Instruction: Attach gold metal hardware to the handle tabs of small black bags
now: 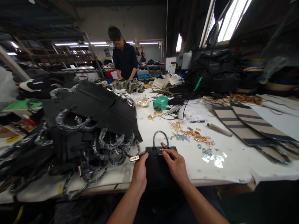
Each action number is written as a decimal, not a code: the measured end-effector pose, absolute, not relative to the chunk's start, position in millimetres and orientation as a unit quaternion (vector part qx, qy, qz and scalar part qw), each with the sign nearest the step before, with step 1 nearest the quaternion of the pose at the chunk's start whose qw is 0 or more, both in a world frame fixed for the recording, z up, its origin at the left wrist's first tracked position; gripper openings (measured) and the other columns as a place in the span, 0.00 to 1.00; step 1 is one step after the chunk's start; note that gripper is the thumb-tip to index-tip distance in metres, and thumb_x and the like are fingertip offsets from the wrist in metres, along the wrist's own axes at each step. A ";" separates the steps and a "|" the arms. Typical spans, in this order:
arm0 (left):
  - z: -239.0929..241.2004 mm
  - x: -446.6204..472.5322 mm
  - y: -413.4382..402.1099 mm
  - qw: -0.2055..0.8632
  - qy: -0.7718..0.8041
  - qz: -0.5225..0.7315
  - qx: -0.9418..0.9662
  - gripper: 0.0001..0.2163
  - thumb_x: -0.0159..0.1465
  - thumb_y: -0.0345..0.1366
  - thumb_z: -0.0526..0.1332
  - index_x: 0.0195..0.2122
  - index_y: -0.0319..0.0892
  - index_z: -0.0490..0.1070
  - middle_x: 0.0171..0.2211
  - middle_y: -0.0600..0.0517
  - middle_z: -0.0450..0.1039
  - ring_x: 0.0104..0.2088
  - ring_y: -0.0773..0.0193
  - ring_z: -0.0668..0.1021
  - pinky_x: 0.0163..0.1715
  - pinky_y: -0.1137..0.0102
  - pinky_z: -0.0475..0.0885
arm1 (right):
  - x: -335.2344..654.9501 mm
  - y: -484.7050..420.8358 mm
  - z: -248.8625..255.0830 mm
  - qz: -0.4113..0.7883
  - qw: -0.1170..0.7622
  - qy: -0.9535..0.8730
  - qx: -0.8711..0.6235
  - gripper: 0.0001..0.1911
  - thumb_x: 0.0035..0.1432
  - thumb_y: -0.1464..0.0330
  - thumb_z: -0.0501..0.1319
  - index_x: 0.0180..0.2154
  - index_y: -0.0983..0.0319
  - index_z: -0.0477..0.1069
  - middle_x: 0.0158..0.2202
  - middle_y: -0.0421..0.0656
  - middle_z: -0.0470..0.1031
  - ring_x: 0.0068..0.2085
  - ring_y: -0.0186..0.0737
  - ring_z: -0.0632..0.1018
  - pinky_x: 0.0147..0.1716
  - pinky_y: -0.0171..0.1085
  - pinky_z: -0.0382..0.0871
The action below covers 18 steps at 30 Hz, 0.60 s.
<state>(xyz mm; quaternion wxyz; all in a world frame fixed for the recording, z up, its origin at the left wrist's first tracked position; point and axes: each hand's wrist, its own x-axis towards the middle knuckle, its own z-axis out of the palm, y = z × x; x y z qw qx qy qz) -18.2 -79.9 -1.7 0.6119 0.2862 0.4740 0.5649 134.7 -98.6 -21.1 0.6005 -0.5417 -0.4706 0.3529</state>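
A small black handbag lies flat on the white table right in front of me, its wrapped handle pointing away. My left hand grips the bag's left edge, fingers curled, beside a small gold metal plate. My right hand rests on the bag's upper right part, fingers pinched at a brown-handled tool near the top edge.
A big heap of black bags with wrapped handles fills the left. Gold fittings and foil scraps lie right of the bag, with a green box, striped panels and a person standing at the far end.
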 end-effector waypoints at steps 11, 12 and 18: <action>-8.9 -18.1 -85.5 0.576 0.464 0.604 0.297 0.12 0.57 0.41 0.65 0.38 0.39 0.78 0.41 0.49 0.81 0.44 0.57 0.79 0.46 0.66 0.70 | 109.5 -98.1 3.5 0.297 0.538 -0.541 -0.574 0.10 0.59 0.60 0.62 0.35 0.56 0.80 0.36 0.39 0.82 0.39 0.43 0.80 0.42 0.38 0.70; -8.9 -18.3 -86.1 0.574 0.462 0.609 0.295 0.12 0.57 0.41 0.65 0.38 0.39 0.78 0.41 0.49 0.81 0.44 0.57 0.79 0.46 0.67 0.69 | 106.3 -98.3 4.9 0.290 0.528 -0.550 -0.578 0.10 0.58 0.60 0.62 0.35 0.56 0.80 0.35 0.39 0.82 0.37 0.43 0.80 0.41 0.37 0.70; -10.9 -20.7 -89.1 0.570 0.458 0.618 0.289 0.13 0.57 0.41 0.65 0.39 0.38 0.78 0.40 0.48 0.81 0.43 0.57 0.78 0.48 0.64 0.68 | 96.1 -100.2 0.3 0.245 0.490 -0.559 -0.622 0.10 0.58 0.60 0.62 0.32 0.57 0.79 0.30 0.38 0.81 0.32 0.41 0.79 0.36 0.36 0.69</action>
